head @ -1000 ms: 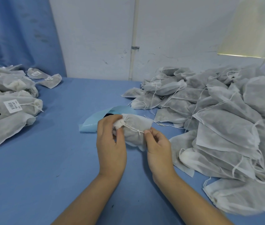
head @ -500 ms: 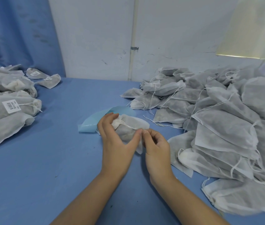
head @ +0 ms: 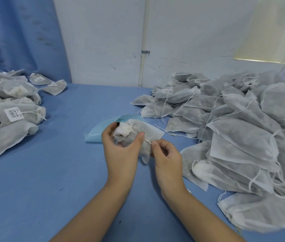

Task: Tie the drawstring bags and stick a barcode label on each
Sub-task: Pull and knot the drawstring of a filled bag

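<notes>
Left hand (head: 120, 151) grips the drawstring bag (head: 138, 135) by its gathered neck just above the bench (head: 50, 180), bag body running away to the right, while the right hand (head: 168, 158) pinches the drawstring (head: 147, 140) beside it.

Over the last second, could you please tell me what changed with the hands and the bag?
The left hand swung its thumb right, off the neck of the bag, and now presses the string beside the right hand. The right hand still pinches the string and hardly moved. The left hand keeps gripping the bag; the sheet, left pile and right pile stayed put.
</notes>
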Available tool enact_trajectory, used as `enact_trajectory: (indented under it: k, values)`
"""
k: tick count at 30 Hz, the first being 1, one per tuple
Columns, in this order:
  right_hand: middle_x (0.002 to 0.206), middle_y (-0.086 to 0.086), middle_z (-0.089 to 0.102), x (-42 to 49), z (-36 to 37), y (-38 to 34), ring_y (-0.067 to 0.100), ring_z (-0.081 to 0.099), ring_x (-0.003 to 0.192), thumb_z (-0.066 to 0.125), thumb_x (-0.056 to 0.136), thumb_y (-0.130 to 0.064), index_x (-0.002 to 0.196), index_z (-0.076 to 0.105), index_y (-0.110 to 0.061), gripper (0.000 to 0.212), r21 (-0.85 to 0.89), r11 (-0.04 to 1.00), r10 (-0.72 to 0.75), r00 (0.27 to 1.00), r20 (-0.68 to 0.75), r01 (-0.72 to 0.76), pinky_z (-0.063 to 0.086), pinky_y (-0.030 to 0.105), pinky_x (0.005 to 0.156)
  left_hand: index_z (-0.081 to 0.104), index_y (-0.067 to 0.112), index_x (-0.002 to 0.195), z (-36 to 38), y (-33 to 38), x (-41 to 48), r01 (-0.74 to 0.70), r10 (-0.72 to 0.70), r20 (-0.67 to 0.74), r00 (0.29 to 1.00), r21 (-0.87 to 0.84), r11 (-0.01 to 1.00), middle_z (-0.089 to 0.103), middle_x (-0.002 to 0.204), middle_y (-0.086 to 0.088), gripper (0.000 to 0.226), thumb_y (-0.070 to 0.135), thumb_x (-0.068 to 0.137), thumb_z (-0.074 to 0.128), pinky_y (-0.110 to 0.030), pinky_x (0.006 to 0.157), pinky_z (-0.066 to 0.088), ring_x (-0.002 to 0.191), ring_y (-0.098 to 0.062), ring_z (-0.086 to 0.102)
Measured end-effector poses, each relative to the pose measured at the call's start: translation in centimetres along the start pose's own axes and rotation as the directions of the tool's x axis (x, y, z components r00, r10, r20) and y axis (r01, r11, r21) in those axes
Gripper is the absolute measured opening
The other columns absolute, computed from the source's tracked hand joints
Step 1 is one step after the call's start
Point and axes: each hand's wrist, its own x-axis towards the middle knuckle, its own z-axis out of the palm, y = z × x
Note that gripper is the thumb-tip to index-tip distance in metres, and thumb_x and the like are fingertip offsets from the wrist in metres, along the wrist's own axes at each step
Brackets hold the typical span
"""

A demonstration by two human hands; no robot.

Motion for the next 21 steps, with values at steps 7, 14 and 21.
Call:
enact_trajectory:
  k: [7,14,21]
  values:
    - [0.094,0.013,0.069,0.1,-0.2,0.2,0.017,0.063,0.083,0.062,0.089,-0.012,0.091,0.065,-0.007,0.006,0.053,0.998,0.033,0.999,0.023,-0.034,0.050,0.028,0.082,0.059,0.017,0.098,-0.6,-0.1,0.6,0.020,-0.028,0.063,0.998,0.120,0.993,0.068,0.091,0.005,0.026,0.006,0.079,0.074,-0.015,0.071,0.050,0.080,-0.001,0.065]
    - [0.058,-0.014,0.063,0.6,-0.5,0.9,0.003,0.054,0.052,0.066,0.087,-0.013,0.096,0.054,-0.018,0.016,0.071,0.996,0.048,0.998,0.047,-0.051,0.044,0.013,0.053,0.050,0.026,0.093,-1.5,0.4,1.2,-0.099,0.062,0.165,0.984,0.225,0.969,0.062,0.088,0.011,0.032,0.002,0.082,0.068,-0.009,0.071,0.046,0.076,0.007,0.060]
    - [0.090,-0.004,0.062,1.4,-0.2,1.0,0.009,0.061,0.057,0.059,0.086,-0.006,0.100,0.051,-0.028,0.027,-0.104,0.995,0.013,0.993,0.117,-0.001,0.052,0.029,0.067,0.054,0.021,0.078,-4.5,1.2,2.9,-0.074,-0.026,0.294,0.956,0.324,0.943,0.055,0.064,0.022,0.014,0.013,0.067,0.056,-0.011,0.057,0.041,0.061,0.002,0.050]
